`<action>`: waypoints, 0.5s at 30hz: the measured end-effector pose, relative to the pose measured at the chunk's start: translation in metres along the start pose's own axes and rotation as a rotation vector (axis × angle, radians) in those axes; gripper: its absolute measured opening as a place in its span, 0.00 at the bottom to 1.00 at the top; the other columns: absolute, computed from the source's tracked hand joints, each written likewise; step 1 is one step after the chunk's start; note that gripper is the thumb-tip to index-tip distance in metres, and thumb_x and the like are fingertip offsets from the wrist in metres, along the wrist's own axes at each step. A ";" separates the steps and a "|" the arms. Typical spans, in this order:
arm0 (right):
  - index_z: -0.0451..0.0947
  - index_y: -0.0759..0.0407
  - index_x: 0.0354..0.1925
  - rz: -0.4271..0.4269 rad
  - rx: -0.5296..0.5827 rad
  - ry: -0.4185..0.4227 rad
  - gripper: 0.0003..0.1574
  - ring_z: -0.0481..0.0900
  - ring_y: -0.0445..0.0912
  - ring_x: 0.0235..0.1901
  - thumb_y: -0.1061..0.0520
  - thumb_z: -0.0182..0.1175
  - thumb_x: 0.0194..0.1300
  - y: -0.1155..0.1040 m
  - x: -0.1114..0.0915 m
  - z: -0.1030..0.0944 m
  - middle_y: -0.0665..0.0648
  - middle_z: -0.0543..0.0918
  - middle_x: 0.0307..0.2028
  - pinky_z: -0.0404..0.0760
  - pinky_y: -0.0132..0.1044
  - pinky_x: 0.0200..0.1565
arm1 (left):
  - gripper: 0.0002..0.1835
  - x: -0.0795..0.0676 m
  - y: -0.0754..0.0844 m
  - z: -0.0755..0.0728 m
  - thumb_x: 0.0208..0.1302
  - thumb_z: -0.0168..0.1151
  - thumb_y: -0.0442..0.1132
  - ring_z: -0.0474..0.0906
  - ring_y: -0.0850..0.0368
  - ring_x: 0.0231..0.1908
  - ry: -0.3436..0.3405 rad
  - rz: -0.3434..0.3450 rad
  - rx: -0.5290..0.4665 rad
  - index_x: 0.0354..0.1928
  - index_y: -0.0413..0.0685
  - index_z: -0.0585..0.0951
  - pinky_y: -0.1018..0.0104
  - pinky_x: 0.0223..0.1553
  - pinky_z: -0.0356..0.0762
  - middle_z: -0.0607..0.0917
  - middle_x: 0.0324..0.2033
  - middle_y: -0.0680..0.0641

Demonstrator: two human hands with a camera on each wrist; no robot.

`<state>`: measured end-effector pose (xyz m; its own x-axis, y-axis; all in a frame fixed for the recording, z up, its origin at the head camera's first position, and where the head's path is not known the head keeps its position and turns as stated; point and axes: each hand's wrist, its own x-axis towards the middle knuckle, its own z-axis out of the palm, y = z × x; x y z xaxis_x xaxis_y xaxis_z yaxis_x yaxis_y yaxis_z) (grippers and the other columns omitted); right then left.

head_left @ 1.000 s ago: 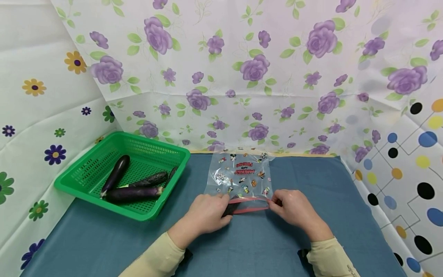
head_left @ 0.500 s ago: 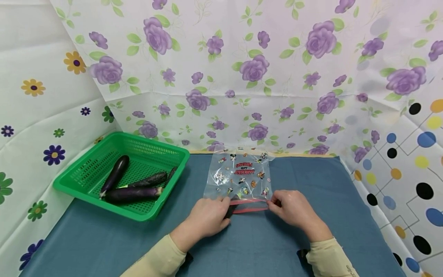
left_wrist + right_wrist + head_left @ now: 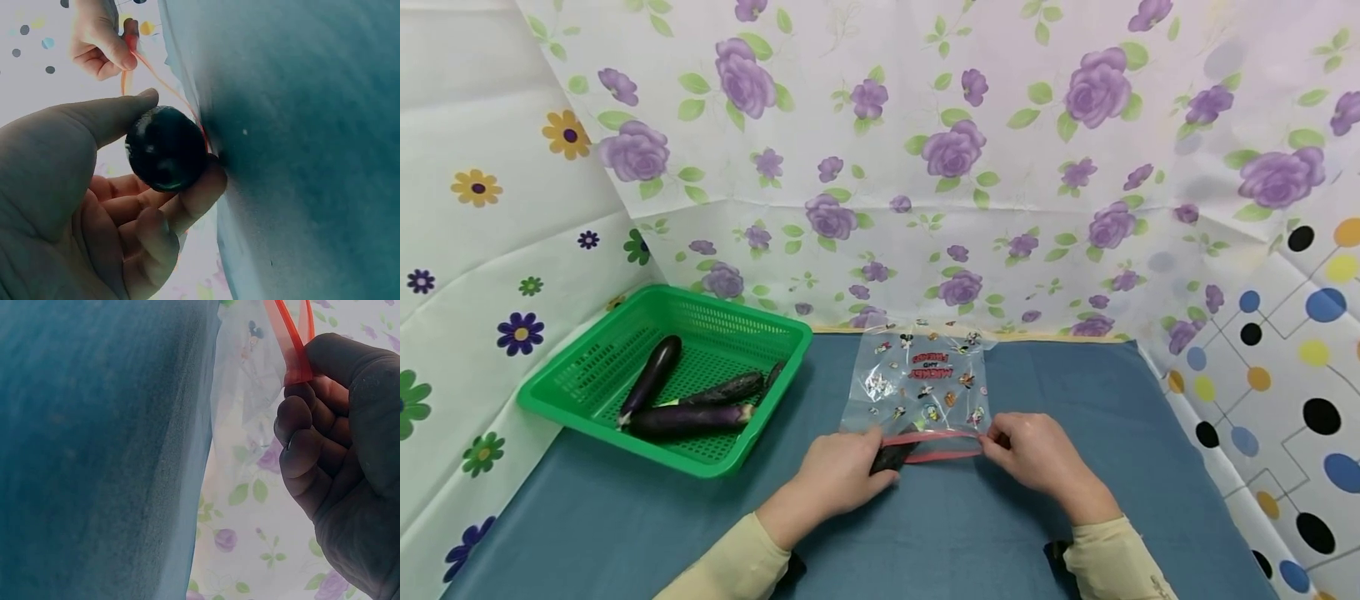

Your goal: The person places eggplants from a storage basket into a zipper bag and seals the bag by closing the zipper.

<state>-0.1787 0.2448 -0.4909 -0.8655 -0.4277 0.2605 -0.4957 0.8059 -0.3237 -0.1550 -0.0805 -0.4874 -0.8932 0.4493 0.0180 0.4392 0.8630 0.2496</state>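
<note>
My left hand (image 3: 838, 471) grips a dark green cucumber (image 3: 892, 457) at the mouth of a clear zip bag (image 3: 917, 387) with printed cartoon figures. The cucumber's far end lies inside the bag; its rounded near end (image 3: 165, 149) faces the left wrist camera, between thumb and fingers. At the bag's right corner, my right hand (image 3: 1037, 454) pinches the red zip strip (image 3: 292, 350) between thumb and forefinger. The two red strips stand apart, so the bag's mouth gapes. The bag lies flat on the blue cloth, its closed end toward the back.
A green basket (image 3: 715, 467) stands on the left, holding two purple eggplants (image 3: 651, 379) and dark cucumbers (image 3: 722, 389). Blue cloth (image 3: 940, 542) covers the table. A flowered curtain (image 3: 880, 250) rises behind the table's back edge.
My left hand has shifted a little left, and more of the cucumber shows between it and the bag's mouth. The right hand stays at the bag's corner.
</note>
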 end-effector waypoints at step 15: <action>0.82 0.45 0.28 -0.019 0.002 0.013 0.17 0.67 0.30 0.19 0.57 0.78 0.71 0.002 0.000 0.002 0.38 0.76 0.22 0.72 0.33 0.25 | 0.23 0.002 -0.004 0.004 0.73 0.75 0.62 0.74 0.58 0.15 0.023 -0.181 -0.354 0.35 0.55 0.76 0.58 0.20 0.69 0.76 0.20 0.53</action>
<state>-0.1798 0.2451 -0.4935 -0.8551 -0.4373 0.2786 -0.5120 0.7970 -0.3204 -0.1584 -0.0818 -0.4919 -0.9568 0.2886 -0.0358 0.2180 0.7931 0.5687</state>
